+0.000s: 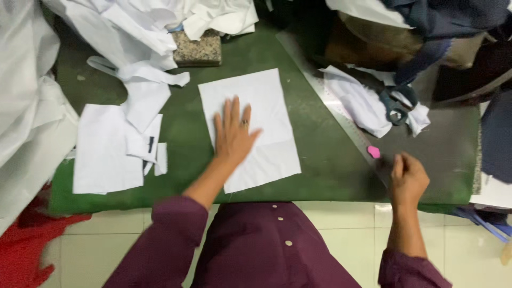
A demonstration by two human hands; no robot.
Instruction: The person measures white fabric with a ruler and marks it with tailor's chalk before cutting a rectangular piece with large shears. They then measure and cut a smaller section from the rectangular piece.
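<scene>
Left hand: the left hand (233,134) lies flat, fingers spread, palm down on a white fabric rectangle (249,128); it grips nothing, only presses.
Right hand: the right hand (407,178) is loosely curled, fingertips drawn together, at the lower end of a long metal ruler (341,114); whether it pinches anything cannot be told.
Fabric position: directly under the left palm, spread on the green table cover (320,160), 1 corner reaching toward the person's body.
Handling judgement: thin cloth, light and limp, likely to slide or wrinkle on the cover; best held by flat pressure mid-panel, or lifted at 2 corners.
Just beyond the right hand: a pink chalk piece (374,152) on the ruler, just off the fingertips.
Further beyond the right hand: dark scissors (397,106) lying on crumpled white scraps.
Outward of the left hand: a stack of white cut pieces (106,154), well apart.
Ahead of the left hand: a speckled stone block (197,49).
</scene>
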